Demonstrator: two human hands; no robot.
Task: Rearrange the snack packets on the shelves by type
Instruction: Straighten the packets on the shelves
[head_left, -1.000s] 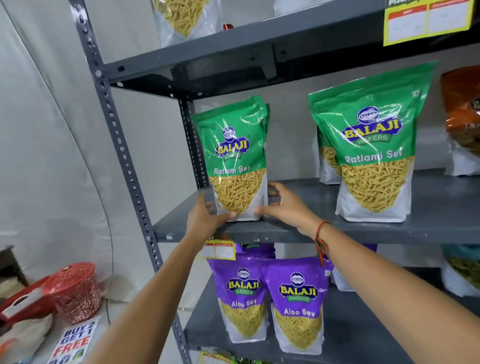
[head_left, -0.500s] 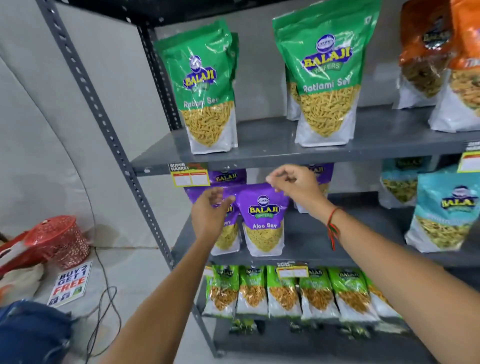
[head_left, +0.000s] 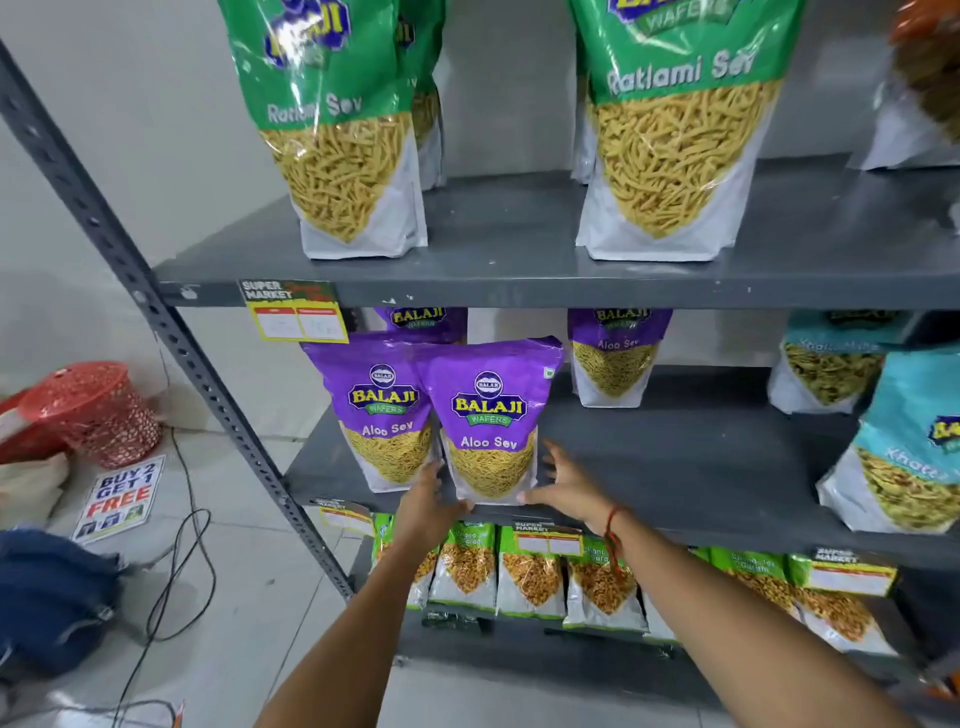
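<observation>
A purple Aloo Sev packet (head_left: 488, 415) stands upright at the front of the grey middle shelf (head_left: 701, 467). My left hand (head_left: 431, 512) presses its lower left corner. My right hand (head_left: 566, 488) holds its lower right corner, thumb on the front and fingers spread behind. A second purple Aloo Sev packet (head_left: 382, 410) stands touching it on the left, and two more purple ones (head_left: 615, 358) stand further back. Two large green Ratlami Sev packets (head_left: 337, 156) (head_left: 675, 145) stand on the shelf above (head_left: 519, 280).
Teal packets (head_left: 909, 457) fill the right end of the middle shelf. Small green packets (head_left: 530, 577) line the lower shelf. The slotted upright post (head_left: 171, 338) rises at the left. On the floor lie a red basket (head_left: 98, 410), a sale sign (head_left: 119, 496), a cable (head_left: 182, 561) and a blue bag (head_left: 47, 597).
Both hands let go of the green Ratlami Sev packet on the upper shelf, dropped to the middle shelf and closed on the front purple Aloo Sev packet. My view tilted down.
</observation>
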